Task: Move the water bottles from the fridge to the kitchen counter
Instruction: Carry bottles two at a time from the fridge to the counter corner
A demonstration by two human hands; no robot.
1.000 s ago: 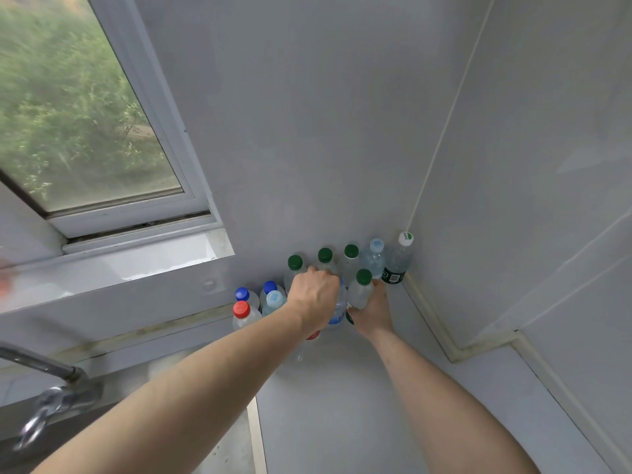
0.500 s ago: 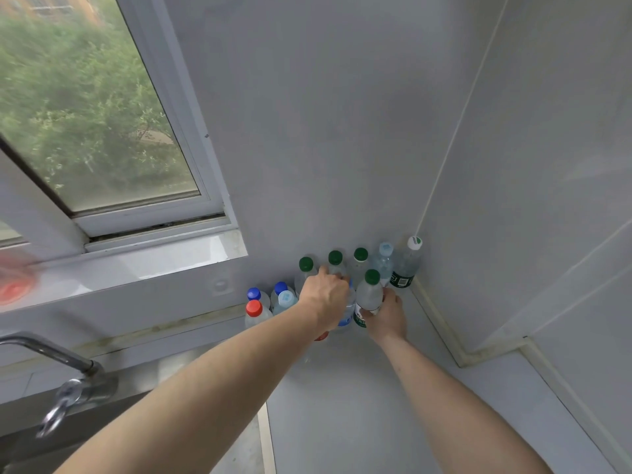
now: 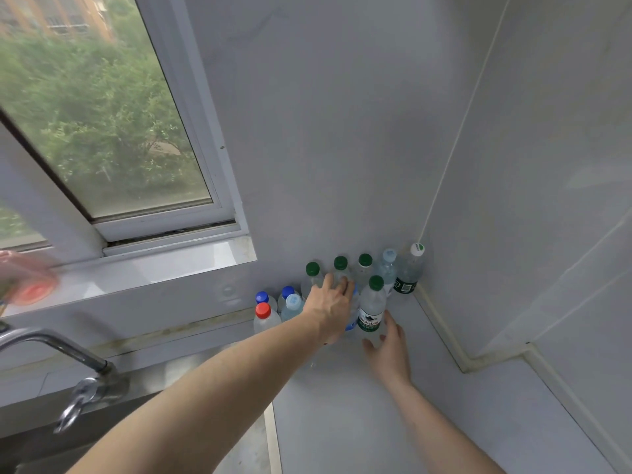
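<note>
My right hand (image 3: 388, 350) was open, just off the green-capped bottle (image 3: 372, 307), upright on the desk (image 3: 376, 422), cap up; my left hand (image 3: 330, 304) spread loosely over its neighbours.

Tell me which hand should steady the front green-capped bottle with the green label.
Right. The right hand lies open just below the green-capped bottle; the left hand is over another bottle beside it.

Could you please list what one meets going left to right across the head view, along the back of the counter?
Tap → red-capped bottle → left hand → green-capped labelled bottle → white-capped bottle in the corner.
</note>
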